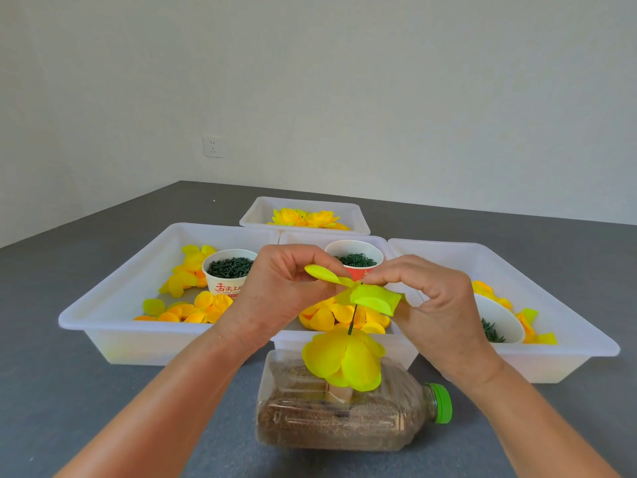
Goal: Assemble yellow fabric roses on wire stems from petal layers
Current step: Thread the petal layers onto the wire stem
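White plastic trays point(113, 326), four of them, are sitting on a grey tabletop point(44, 391): large ones at left and right, a smaller one in the centre, and a far one holding finished roses point(303, 218). Near centre, a clear bottle point(344, 419) w/ green cap, filled w/ brown grain, is lying on its side and serving as stand; a dark wire stem point(352, 320) is rising from it through a yellow bloom point(344, 360) already stacked low on the wire. Left hand point(275, 291) & right hand point(437, 305) are meeting above the stem tip, both pinching a yellow-green petal layer point(374, 298), fingers curled on its edges; it is sitting at the wire's top, seemingly being threaded on. Loose petals point(193, 308) are lying in the trays. Paper cups point(227, 270) are holding dark green small parts.

Handling (judged): fabric is looking light, soft, floppy, so best gripped near its centre hole, either side of the wire; the stem is looking thin and likely to bend under a hard push.

Writing: the left cup is showing red Chinese characters, approx. "舌尖上"; the rest is hidden.
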